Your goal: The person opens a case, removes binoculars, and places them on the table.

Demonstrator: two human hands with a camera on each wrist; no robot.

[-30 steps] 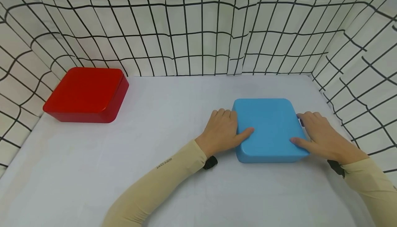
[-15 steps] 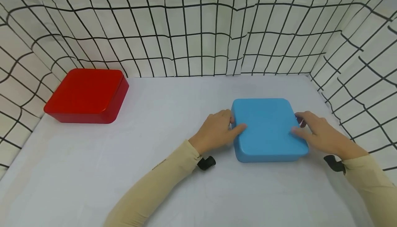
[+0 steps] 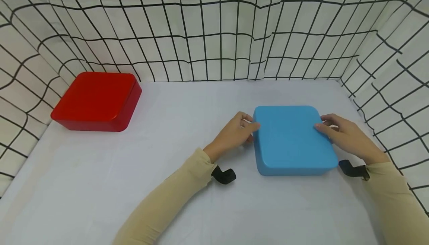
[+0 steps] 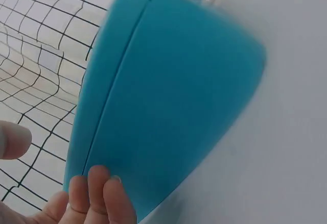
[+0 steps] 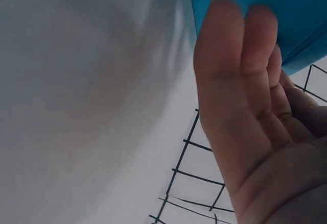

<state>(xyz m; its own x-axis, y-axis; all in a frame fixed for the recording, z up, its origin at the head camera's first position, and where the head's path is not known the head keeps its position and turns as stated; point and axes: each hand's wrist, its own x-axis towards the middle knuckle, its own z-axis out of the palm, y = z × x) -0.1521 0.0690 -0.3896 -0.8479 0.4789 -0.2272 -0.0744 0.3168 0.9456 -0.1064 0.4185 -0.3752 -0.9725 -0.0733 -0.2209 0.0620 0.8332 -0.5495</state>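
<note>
The blue box (image 3: 293, 139) looks smooth and matt, like plastic. The red box (image 3: 97, 101) at the left is glossy. The table cover (image 3: 174, 133) looks like matt white cloth.

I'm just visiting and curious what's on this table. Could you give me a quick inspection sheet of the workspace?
Surface: white table, smooth and flat.
Job's things: blue box, lid closed, lying flat on the table right of the middle.
Clutter: red box, closed, at the far left corner, apart from the hands.
Hands: left hand grips the blue box's left edge, thumb on top; right hand grips its right edge the same way.
Cables: nothing seen; only black straps at the wrists.
Surroundings: white cloth with a black grid walls in three sides.
</note>
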